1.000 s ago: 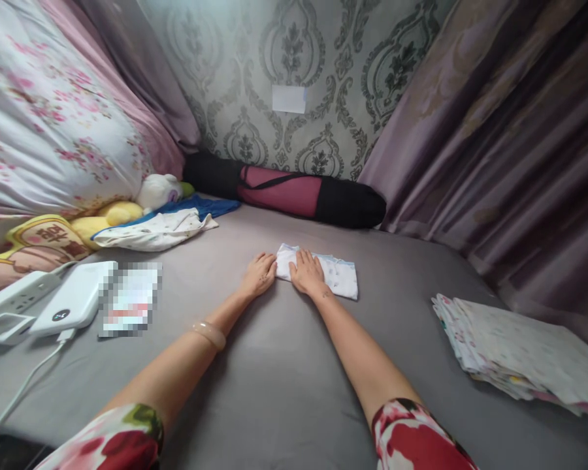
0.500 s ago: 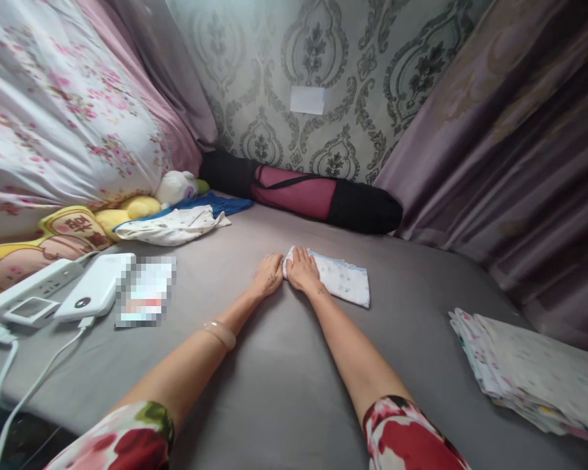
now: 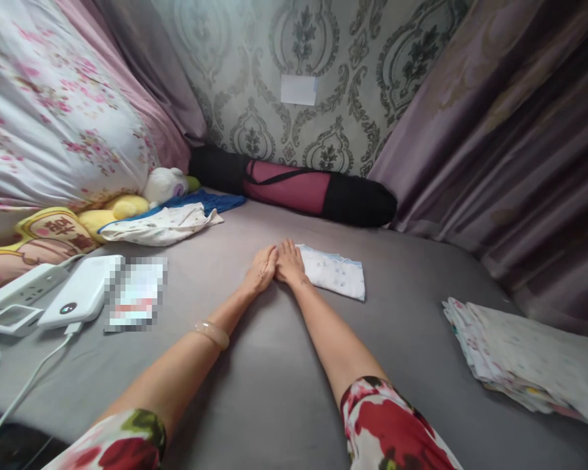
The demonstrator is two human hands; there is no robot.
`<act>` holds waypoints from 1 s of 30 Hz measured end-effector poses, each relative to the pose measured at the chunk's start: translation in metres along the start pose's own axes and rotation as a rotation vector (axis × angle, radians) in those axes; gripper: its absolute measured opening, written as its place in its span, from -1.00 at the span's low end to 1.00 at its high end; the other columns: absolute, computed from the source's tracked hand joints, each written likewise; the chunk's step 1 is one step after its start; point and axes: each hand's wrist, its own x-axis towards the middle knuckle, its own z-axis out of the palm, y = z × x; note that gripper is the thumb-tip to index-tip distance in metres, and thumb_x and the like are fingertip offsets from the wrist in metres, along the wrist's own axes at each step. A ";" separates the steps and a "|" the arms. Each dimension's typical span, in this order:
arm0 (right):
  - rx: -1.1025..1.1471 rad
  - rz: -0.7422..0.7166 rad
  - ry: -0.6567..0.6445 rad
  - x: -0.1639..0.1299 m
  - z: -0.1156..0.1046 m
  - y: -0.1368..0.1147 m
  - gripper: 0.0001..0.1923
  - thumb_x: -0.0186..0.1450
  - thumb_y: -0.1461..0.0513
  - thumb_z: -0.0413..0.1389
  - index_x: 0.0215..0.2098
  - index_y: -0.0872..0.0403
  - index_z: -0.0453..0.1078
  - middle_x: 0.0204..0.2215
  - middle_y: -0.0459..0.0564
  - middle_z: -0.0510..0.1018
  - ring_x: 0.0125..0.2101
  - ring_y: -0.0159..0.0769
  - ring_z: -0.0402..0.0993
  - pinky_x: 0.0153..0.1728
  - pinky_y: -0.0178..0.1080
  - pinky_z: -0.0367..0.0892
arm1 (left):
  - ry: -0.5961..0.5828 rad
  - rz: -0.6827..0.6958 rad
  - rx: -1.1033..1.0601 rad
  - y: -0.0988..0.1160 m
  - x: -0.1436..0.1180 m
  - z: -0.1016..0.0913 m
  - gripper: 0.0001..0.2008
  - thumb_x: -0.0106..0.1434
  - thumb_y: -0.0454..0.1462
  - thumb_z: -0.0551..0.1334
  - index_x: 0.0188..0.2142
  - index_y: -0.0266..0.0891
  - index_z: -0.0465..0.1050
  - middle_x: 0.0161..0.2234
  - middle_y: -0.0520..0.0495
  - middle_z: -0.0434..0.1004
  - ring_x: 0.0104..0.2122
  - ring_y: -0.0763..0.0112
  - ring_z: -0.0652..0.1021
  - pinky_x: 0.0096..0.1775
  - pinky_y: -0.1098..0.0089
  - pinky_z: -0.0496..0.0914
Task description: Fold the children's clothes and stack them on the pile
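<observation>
"Leftward along the folded white printed cloth (image 3: 336, 273), the right hand (image 3: 290, 262) has been slid up to the left hand (image 3: 262, 269). What is hidden?"

"Its left end, covered by the right hand; whether any edge is pinched by the left cannot be told."

"How are they held?"

"Right laid flat, fingers extended; left turned on edge. Right of both, the cloth is spread on the grey sheet (image 3: 255, 391)."

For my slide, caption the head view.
Right hand covers one end of a folded white cloth, left hand alongside.
</observation>
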 end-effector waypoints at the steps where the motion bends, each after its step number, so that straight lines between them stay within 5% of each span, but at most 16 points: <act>1: 0.038 0.001 -0.001 0.001 -0.003 0.002 -0.39 0.43 0.17 -0.29 0.37 0.31 -0.07 0.39 0.17 -0.11 0.37 -0.13 -0.30 0.31 -0.09 -0.24 | -0.008 0.010 0.005 0.000 0.000 0.000 -0.48 0.42 -0.15 -0.20 0.15 -0.38 0.30 0.16 -0.27 0.39 0.18 0.25 0.36 0.23 0.19 0.18; 9: 0.073 0.076 0.156 -0.044 -0.037 0.067 -0.39 0.42 0.18 -0.30 0.37 0.30 -0.08 0.38 0.16 -0.05 0.37 -0.17 -0.22 0.31 -0.10 -0.22 | -0.047 0.030 0.159 0.007 0.005 0.000 -0.53 0.41 -0.18 -0.14 0.16 -0.32 0.31 0.14 -0.28 0.42 0.16 0.17 0.40 0.18 0.11 0.23; 15: -0.040 0.078 0.170 -0.078 -0.046 0.095 -0.39 0.42 0.18 -0.29 0.37 0.30 -0.05 0.38 0.14 -0.04 0.37 -0.17 -0.24 0.32 -0.06 -0.33 | -0.133 0.446 0.373 0.057 0.006 0.023 -0.58 0.40 -0.26 -0.05 0.21 -0.24 0.25 0.27 -0.21 0.24 0.31 0.15 0.15 0.29 -0.01 -0.08; 19: -0.062 0.036 0.173 -0.078 -0.044 0.092 -0.40 0.41 0.20 -0.28 0.36 0.27 -0.02 0.38 0.10 -0.03 0.36 -0.21 -0.22 0.32 -0.06 -0.33 | -0.210 0.447 0.430 0.078 0.016 0.041 -0.56 0.41 -0.26 -0.07 0.22 -0.29 0.23 0.27 -0.27 0.22 0.31 0.09 0.14 0.26 -0.06 -0.04; 30: -0.010 0.071 0.125 -0.071 -0.017 0.099 -0.41 0.43 0.19 -0.31 0.35 0.27 0.02 0.35 0.10 0.06 0.35 -0.20 -0.14 0.31 -0.09 -0.21 | -0.343 0.395 0.473 0.050 0.023 0.062 -0.52 0.44 -0.17 -0.13 0.26 -0.24 0.20 0.29 -0.22 0.20 0.30 0.05 0.16 0.24 -0.04 0.02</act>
